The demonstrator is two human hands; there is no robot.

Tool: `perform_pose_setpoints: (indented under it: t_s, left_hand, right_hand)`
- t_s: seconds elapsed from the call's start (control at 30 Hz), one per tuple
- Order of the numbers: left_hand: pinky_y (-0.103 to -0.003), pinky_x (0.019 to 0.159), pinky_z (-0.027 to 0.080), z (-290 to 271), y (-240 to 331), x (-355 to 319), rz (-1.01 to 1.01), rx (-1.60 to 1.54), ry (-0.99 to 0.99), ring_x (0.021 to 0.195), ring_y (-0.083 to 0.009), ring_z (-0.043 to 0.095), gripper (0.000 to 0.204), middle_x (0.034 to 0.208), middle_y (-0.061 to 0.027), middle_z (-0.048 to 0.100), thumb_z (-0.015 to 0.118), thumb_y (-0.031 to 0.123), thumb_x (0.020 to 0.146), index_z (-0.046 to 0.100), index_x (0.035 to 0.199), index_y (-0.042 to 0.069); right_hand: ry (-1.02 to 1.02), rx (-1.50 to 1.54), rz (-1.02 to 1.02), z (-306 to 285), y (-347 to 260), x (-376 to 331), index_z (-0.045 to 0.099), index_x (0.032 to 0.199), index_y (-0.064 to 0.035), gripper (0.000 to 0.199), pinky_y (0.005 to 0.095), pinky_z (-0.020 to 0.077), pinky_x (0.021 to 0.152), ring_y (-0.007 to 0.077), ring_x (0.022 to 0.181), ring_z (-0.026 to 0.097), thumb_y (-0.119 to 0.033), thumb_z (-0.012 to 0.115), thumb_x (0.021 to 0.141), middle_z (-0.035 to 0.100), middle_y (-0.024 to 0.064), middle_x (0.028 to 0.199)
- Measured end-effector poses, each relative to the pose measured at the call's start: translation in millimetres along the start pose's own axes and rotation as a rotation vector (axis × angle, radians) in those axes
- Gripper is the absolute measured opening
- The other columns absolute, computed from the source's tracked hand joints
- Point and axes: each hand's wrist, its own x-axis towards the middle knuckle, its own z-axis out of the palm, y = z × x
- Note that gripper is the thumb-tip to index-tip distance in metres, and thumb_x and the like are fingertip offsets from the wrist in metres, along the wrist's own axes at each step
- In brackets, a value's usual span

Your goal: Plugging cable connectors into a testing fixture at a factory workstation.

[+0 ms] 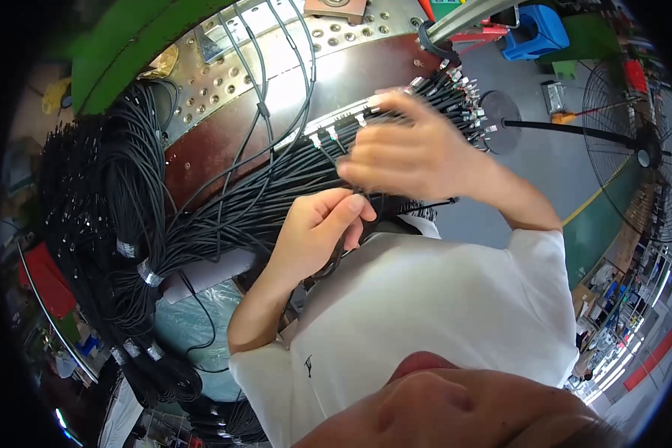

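Observation:
My left hand [323, 228] is closed in a pinch, thumb against forefinger, on what looks like a black cable [336, 263] that hangs below it. The pinched end itself is mostly hidden. Just above and to the right, my right hand [414, 149] is smeared by motion, over the cable ends, and I cannot make out anything in its fingers. Beneath both hands a thick bundle of black cables [235, 196] runs across the table. Small white connectors [316, 140] sit along a pale strip [336, 118], and many more plug ends [467, 97] fan out at the right.
Bound cable coils [138, 179] hang over the table's left side. A perforated metal plate [228, 86] lies at the back of the brown tabletop [194, 168]. Past the right edge stand a fan [642, 149] and a blue stool [537, 33].

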Motion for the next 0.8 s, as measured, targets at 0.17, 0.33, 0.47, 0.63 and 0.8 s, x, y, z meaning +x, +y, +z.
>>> perform_pose_setpoints:
  t_s: [0.17, 0.33, 0.47, 0.63, 0.8]
  left_hand:
    - [-0.019, 0.047, 0.037, 4.5, 14.7, -14.9, 0.080, 0.318, 0.091, 0.049, -0.0039, 0.046, 0.029, 0.056, 0.0009, 0.053, 0.049, 0.018, 0.097, 0.063, 0.084, -0.004]
    - [-0.026, 0.050, 0.042, 15.7, 9.4, 4.2, 0.488, 0.750, 0.023, 0.051, -0.0152, 0.053, 0.016, 0.058, -0.0054, 0.056, 0.057, 0.012, 0.091, 0.067, 0.088, -0.001]
    - [-0.042, 0.081, 0.043, -8.5, 17.7, 30.3, 0.765, 1.311, 0.491, 0.096, -0.0310, 0.052, 0.035, 0.105, -0.0109, 0.058, 0.062, 0.036, 0.084, 0.065, 0.103, 0.008]
    - [-0.043, 0.095, 0.033, -2.0, 4.4, 15.8, 0.632, 1.288, 0.325, 0.110, -0.0300, 0.043, 0.029, 0.120, -0.0071, 0.055, 0.059, 0.035, 0.086, 0.070, 0.097, 0.011]
    - [-0.039, 0.094, 0.036, -20.3, 13.7, 19.1, 0.692, 1.036, 0.357, 0.103, -0.0281, 0.047, 0.031, 0.109, -0.0077, 0.062, 0.052, 0.031, 0.092, 0.072, 0.090, 0.007]
  right_hand:
    - [0.037, -0.087, 0.104, -7.9, 35.1, -23.7, 0.057, 0.082, -0.0129, 0.016, 0.0361, 0.0464, 0.085, 0.0184, 0.090, 0.059, -0.020, 0.067, 0.072, 0.057, -0.0003, 0.087]
    - [-0.015, -0.217, 0.209, -7.7, 33.2, -44.8, 0.062, 0.097, -0.0095, 0.026, 0.0355, 0.0461, 0.081, 0.0210, 0.090, 0.058, -0.012, 0.065, 0.071, 0.058, 0.0031, 0.095]
    - [0.091, 0.030, 0.376, 20.2, 27.8, -37.2, 0.061, 0.093, -0.0057, 0.018, 0.0343, 0.0501, 0.072, 0.0250, 0.079, 0.062, -0.006, 0.066, 0.076, 0.063, 0.0073, 0.086]
    - [0.121, 0.355, 0.638, 33.0, 33.7, -33.8, 0.061, 0.088, -0.0035, 0.011, 0.0338, 0.0493, 0.069, 0.0261, 0.077, 0.061, -0.003, 0.066, 0.078, 0.062, 0.0080, 0.084]
    - [0.086, 0.455, 0.670, 28.1, 47.0, -24.2, 0.060, 0.088, -0.0007, 0.011, 0.0306, 0.0496, 0.071, 0.0224, 0.081, 0.061, 0.001, 0.065, 0.078, 0.061, 0.0083, 0.089]
